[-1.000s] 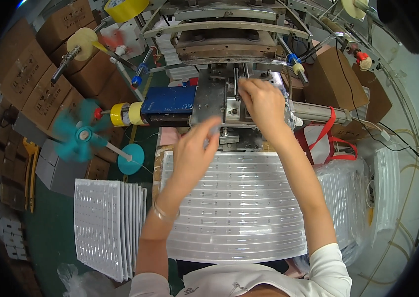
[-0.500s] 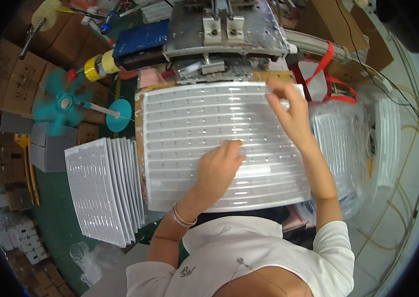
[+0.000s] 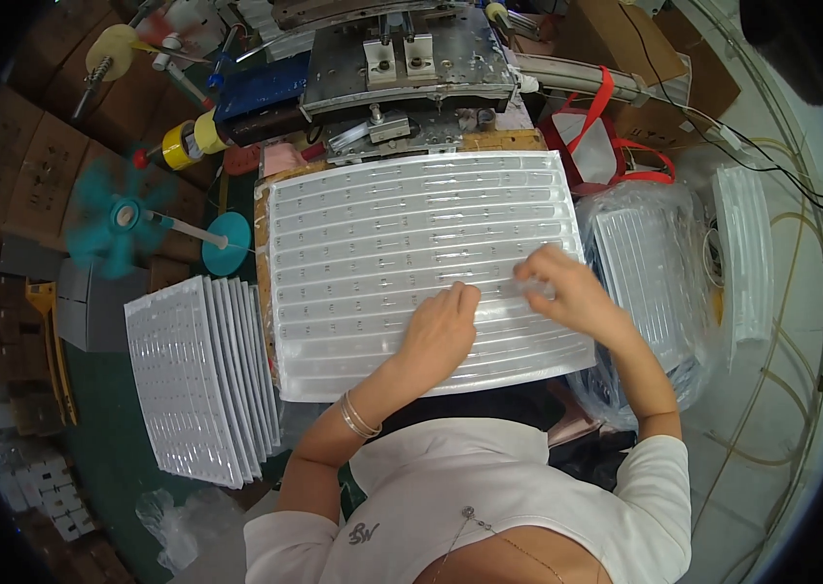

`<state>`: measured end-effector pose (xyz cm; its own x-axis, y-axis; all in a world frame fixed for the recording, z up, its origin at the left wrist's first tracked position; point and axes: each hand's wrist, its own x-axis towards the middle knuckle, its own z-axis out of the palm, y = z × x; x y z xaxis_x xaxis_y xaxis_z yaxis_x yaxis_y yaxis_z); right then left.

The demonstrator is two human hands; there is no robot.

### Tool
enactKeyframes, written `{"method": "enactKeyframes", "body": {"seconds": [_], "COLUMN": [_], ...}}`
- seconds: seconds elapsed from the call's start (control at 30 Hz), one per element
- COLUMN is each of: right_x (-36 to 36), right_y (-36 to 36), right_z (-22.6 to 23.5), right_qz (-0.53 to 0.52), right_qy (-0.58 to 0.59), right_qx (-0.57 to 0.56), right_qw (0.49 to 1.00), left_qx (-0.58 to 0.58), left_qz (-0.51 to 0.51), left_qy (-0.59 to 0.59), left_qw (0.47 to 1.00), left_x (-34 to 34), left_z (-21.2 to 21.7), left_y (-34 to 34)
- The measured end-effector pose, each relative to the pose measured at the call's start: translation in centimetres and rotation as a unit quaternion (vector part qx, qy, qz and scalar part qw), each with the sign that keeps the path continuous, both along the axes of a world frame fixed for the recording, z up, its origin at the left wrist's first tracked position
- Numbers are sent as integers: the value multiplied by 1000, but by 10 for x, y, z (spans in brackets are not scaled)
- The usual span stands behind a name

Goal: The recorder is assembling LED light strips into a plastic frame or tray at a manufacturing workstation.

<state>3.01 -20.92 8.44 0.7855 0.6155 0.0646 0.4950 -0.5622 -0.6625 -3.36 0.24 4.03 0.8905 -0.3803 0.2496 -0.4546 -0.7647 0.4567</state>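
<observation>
A large white plastic tray (image 3: 402, 234) with several long ribbed rows of small parts lies flat in front of me. My left hand (image 3: 441, 326) rests on its near middle, fingers curled down onto a row. My right hand (image 3: 557, 287) is at the tray's right side, fingertips pinched at a row; whether it holds a small part I cannot tell. A bangle sits on my left wrist.
A metal press machine (image 3: 407, 58) stands just beyond the tray. A stack of white trays (image 3: 197, 375) lies at the left, and bagged trays (image 3: 650, 268) at the right. A teal fan (image 3: 120, 219), a yellow tape roll (image 3: 178, 146) and cardboard boxes (image 3: 32, 175) are at the left.
My view has tilted down from the machine to the tray. Both hands came back from the machine; my right hand has moved from the tray's far right corner to its right middle.
</observation>
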Motion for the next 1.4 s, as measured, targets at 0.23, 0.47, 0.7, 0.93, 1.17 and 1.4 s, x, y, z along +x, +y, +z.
{"method": "enactKeyframes", "body": {"seconds": [0.23,0.47,0.7,0.93,1.17,1.4], "right_x": [35,59,67,65,54,49], "right_y": [16,16,31,17,24,23], "right_z": [16,7,-1,-6,-11,-13], "right_qz": [-155,-156,-141,-168,-153,-164], "right_qy": [25,39,61,69,51,71], "right_qx": [190,172,182,174,171,191], "right_qw": [969,972,971,968,972,965], "left_qx": [36,18,157,-15,16,-48], "left_qz": [-88,-91,-182,-30,-7,-19], "left_qy": [5,40,87,-17,3,-17], "left_qw": [995,995,967,999,1000,999], "left_x": [8,14,16,-4,-3,-3], "left_z": [-11,1,-1,-4,-8,-19], "left_y": [-21,3,-12,23,35,19]}}
